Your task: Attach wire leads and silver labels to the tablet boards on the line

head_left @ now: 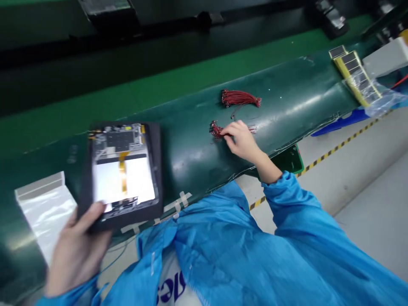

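Observation:
My left hand point(83, 242) grips the lower left corner of a dark tray or pad point(157, 170), its thumb on top. In that lies an open-backed tablet point(125, 168), showing a circuit board along the top, a white panel and an orange ribbon cable. On the green mat, my right hand point(240, 139) has thumb and fingertips pinched on a small bundle of thin red wires point(216, 130). How many wires are between the fingertips I cannot tell. Just beyond it lies a larger bundle of red wires point(240, 98).
A clear plastic bag point(46, 208) lies at the left. Yellow-edged sheets of dark stickers point(355, 74) sit at the far right beside a white box point(385, 56). Below the bench edge is a green bin point(296, 159). A dark conveyor or rail point(178, 55) runs behind the mat.

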`<control>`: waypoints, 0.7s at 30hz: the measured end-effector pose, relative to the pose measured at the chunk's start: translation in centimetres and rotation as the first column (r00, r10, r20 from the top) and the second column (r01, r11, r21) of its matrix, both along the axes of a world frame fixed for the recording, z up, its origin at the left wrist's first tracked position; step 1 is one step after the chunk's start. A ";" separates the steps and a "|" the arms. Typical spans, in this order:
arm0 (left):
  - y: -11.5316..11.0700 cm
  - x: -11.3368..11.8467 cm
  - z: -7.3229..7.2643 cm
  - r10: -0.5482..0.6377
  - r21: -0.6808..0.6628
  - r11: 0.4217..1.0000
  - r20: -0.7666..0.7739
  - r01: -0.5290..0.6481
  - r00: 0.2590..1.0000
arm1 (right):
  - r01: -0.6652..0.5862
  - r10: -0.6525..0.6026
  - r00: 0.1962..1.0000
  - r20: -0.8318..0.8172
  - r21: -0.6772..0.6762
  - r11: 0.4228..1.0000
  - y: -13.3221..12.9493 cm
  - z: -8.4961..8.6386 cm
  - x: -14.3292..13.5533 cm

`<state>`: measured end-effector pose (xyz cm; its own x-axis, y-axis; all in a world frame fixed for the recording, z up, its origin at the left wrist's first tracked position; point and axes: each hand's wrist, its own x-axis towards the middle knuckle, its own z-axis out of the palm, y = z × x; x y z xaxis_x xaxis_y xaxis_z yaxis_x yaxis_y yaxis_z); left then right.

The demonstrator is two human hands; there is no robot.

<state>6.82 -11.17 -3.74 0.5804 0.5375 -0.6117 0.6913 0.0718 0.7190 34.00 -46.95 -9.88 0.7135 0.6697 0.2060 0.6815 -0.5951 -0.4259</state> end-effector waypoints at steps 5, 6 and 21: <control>-5.2 -0.6 -4.2 0.350 -0.092 0.935 0.083 -0.343 0.933 | -0.152 0.196 0.975 0.107 -0.325 0.933 2.0 -1.3 0.0; -5.0 -0.9 -4.6 0.264 0.008 0.964 0.055 -0.264 0.963 | -0.159 0.213 0.970 0.120 -0.353 0.922 2.0 -1.4 0.1; -9.5 8.6 -4.5 -0.537 0.434 0.817 0.332 0.380 0.776 | -0.318 0.328 0.944 0.012 0.287 0.903 5.8 -1.0 -2.2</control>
<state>15.44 -20.63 -8.19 0.9627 0.2564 -0.0869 0.2013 -0.4637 0.8628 31.80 -41.13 -10.88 0.4780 0.7826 0.3987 0.7975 -0.1965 -0.5705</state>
